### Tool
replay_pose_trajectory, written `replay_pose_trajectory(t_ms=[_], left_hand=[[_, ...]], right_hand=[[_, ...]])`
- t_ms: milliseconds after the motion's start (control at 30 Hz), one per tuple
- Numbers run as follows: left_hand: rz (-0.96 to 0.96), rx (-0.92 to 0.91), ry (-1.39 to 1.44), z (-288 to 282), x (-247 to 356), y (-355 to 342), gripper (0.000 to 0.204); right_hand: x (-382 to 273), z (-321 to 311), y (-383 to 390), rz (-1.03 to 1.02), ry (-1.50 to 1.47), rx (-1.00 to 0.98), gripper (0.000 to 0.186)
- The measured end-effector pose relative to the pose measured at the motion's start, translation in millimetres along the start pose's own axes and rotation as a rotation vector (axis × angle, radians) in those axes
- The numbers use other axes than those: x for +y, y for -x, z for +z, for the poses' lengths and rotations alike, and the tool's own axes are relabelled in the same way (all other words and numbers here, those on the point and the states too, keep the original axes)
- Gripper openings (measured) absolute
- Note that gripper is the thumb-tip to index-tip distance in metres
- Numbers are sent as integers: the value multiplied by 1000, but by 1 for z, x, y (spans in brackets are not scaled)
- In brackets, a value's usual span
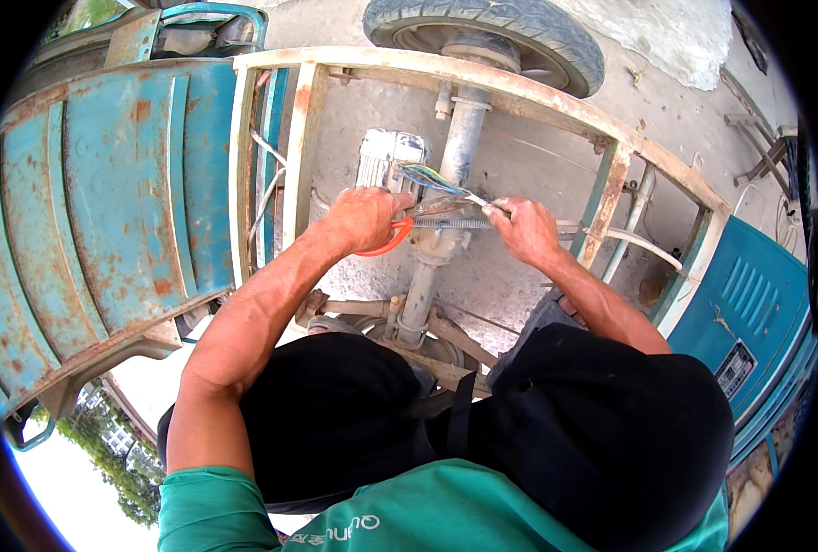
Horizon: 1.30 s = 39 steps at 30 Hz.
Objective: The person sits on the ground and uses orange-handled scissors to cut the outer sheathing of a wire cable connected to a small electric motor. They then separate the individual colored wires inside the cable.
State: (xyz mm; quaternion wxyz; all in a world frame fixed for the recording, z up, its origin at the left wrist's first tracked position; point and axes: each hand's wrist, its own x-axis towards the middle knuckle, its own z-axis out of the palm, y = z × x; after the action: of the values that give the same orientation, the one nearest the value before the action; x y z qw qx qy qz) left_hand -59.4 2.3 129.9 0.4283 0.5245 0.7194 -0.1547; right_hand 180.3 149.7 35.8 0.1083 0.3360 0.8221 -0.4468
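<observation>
My left hand (pixel 365 217) is closed around a pair of orange-handled scissors (pixel 392 241), whose blades point right, toward the wires. Pinched between the fingers of my right hand (pixel 526 227) is a cable (pixel 473 197). From its end several thin coloured wires (pixel 432 178), blue, green and yellow among them, fan out toward my left hand. Just below the wires runs a grey corrugated conduit (pixel 455 224). Behind my left hand sits a silver finned motor (pixel 392 147), beside the grey axle tube (pixel 465 133). My left palm hides part of the scissors.
A rusty cream metal frame (pixel 519 90) surrounds the work area, with a tyre (pixel 579 46) beyond it. Rusted blue panels (pixel 124 184) stand at the left, and a blue louvred panel (pixel 749 294) at the right. My black-clothed knees are close below my hands.
</observation>
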Motion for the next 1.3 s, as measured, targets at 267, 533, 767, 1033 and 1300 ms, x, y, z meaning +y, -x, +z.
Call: replay_pose_trajectory(t_ms=[267,533,767,1033,1300], left_hand=[[187,12,-57,-4,-34,-18,41],[241,-89,-147,-40,-26,-34,41],[352,-11,-45,-21,-44,-42,40],[406,54,26,-21,-49,-49,40],[270,-26,39,-11,-43,-41,37]], right_hand=[[4,-2,-1,-88,17,-53,34],[7,-3,0,-107,35,-65,36],[2,-19,7,-133,95,-90,33],[17,-17,20,-173,75,67,27],[19,-19,20,-140,59,68,28]])
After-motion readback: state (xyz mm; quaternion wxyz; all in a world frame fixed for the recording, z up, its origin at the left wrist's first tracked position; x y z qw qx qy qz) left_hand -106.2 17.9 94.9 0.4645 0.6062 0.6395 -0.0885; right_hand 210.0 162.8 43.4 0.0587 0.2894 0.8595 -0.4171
